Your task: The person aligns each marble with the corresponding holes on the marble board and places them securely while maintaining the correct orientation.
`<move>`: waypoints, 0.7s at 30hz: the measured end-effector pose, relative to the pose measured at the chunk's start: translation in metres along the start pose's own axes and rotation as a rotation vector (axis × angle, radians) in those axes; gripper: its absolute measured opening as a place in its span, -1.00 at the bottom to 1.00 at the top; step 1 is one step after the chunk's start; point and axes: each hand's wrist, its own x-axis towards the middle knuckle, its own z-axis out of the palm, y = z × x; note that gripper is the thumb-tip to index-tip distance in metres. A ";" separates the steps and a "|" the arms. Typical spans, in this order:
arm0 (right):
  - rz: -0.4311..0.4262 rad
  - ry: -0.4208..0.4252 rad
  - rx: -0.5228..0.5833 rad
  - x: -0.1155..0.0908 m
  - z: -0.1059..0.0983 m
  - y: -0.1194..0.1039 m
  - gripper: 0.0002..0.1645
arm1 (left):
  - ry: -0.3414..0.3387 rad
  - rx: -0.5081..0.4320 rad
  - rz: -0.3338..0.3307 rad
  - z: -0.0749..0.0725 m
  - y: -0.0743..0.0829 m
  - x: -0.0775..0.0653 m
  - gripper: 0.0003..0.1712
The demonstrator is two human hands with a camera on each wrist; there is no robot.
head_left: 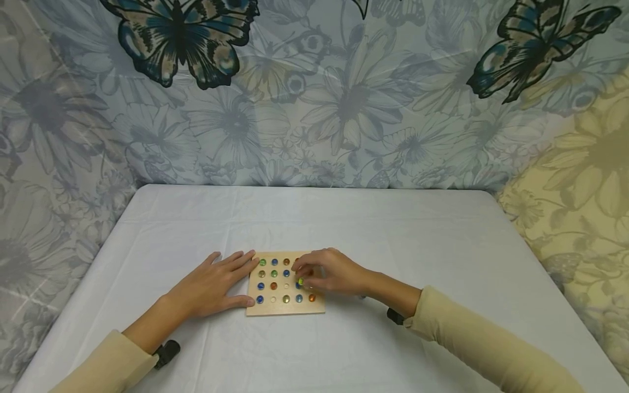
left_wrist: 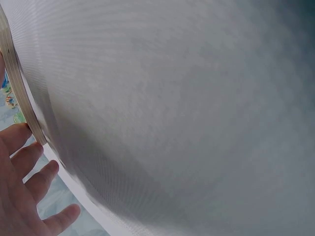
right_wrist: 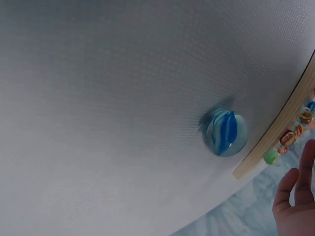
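A square wooden board (head_left: 265, 311) with rows of round hollows lies on the table, most of them filled with glass marbles in blue, green and orange. Two hollows in the lower rows look pale, without a coloured marble. My left hand (head_left: 208, 285) rests with spread fingers along the board's left edge; the left wrist view has its fingertips (left_wrist: 20, 132) right at the wooden side. Over the right part of the board, my right hand (head_left: 336, 271) pinches a yellow-green marble (head_left: 301, 281) between thumb and fingers. That hand hides several hollows at the upper right.
A clear marble with blue swirls (right_wrist: 226, 132) lies on the cloth just right of the board, mostly behind the right forearm in the head view. White cloth covers the table (head_left: 393, 229). Butterfly-and-flower fabric (head_left: 314, 109) hangs behind and along the sides.
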 end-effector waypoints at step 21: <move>0.009 -0.047 -0.156 0.022 0.015 -0.008 -0.64 | -0.002 -0.016 0.010 0.000 -0.001 0.001 0.00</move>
